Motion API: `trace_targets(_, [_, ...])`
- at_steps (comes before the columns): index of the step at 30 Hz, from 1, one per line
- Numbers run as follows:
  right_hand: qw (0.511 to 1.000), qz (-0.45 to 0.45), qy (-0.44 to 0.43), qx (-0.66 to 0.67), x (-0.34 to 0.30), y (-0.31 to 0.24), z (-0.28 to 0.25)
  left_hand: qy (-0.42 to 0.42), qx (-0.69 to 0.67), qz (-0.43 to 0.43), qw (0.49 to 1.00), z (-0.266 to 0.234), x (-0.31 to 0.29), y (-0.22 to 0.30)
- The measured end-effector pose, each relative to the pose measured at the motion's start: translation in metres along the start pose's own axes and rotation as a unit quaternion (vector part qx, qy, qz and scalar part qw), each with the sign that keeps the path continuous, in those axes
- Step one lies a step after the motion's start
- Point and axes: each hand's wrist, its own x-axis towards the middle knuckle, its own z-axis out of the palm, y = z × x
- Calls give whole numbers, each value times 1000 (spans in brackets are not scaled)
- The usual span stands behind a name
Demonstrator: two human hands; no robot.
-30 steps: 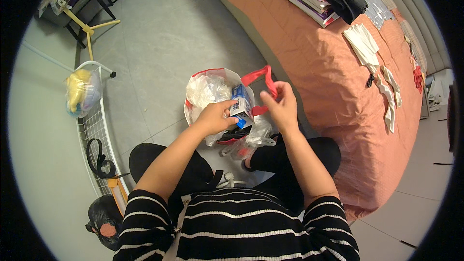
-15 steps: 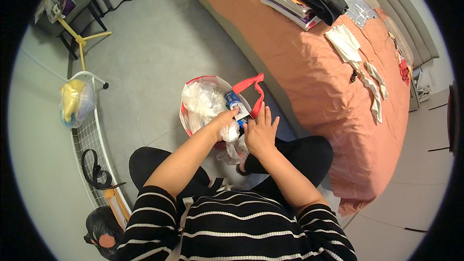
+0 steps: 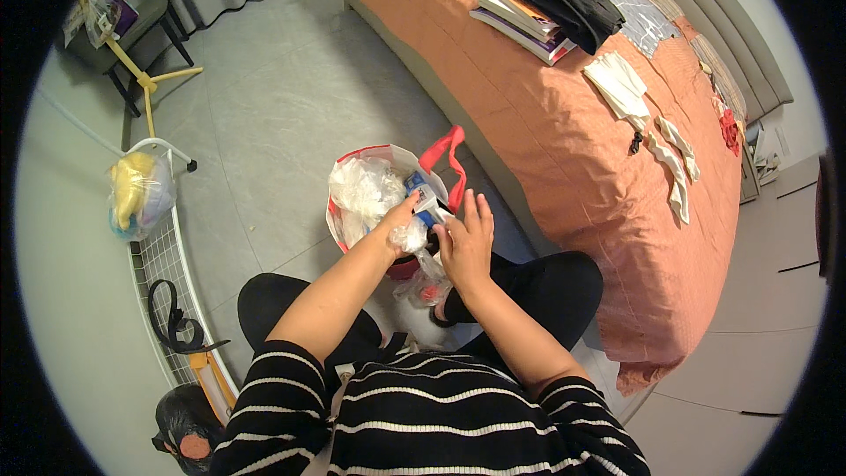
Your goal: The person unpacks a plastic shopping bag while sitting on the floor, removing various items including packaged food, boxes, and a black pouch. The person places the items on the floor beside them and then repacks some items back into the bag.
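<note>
A white tote bag with red edging point(image 3: 334, 222) stands on the floor between my bent legs, stuffed with crumpled clear plastic bags point(image 3: 363, 187). At its right side a blue-and-white package point(image 3: 418, 183) pokes up, and a red strap handle point(image 3: 457, 169) rises beside it. My left hand point(image 3: 396, 226) reaches over the near rim, its fingers closed around a bunched clear plastic bag point(image 3: 411, 235). The lower part of a clear bag with something red inside point(image 3: 428, 292) hangs outside the tote. My right hand point(image 3: 467, 242) is next to the package, fingers stretched and apart; its thumb lies near the bunched plastic.
On the right is a bed with an orange cover point(image 3: 564, 159), bearing books point(image 3: 522, 26), a folded black garment point(image 3: 564, 2) and white cloths point(image 3: 617, 86). Along the left wall are a white wire rack point(image 3: 163, 256), a black belt point(image 3: 172, 322) and a yellow stand point(image 3: 148, 82).
My right hand has drawn slightly left and its fingers point more upward. The red handle has swung a little left. The clear bag's red content shows more below the tote.
</note>
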Motion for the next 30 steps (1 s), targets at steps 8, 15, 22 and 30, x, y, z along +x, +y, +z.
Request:
trace_targets(8, [991, 25, 67, 110, -1, 13, 6, 20, 2, 2, 1000, -1, -3, -2])
trace_targets(15, [971, 132, 65, 187, 12, 25, 23, 96, -14, 10, 995, 26, -10, -2])
trace_targets(22, [830, 333, -76, 442, 32, 29, 29, 123, 31, 27, 991, 25, -10, -8])
trace_targets(30, [801, 334, 12, 497, 38, 13, 3, 106, -13, 69, 992, 6, 0, 1])
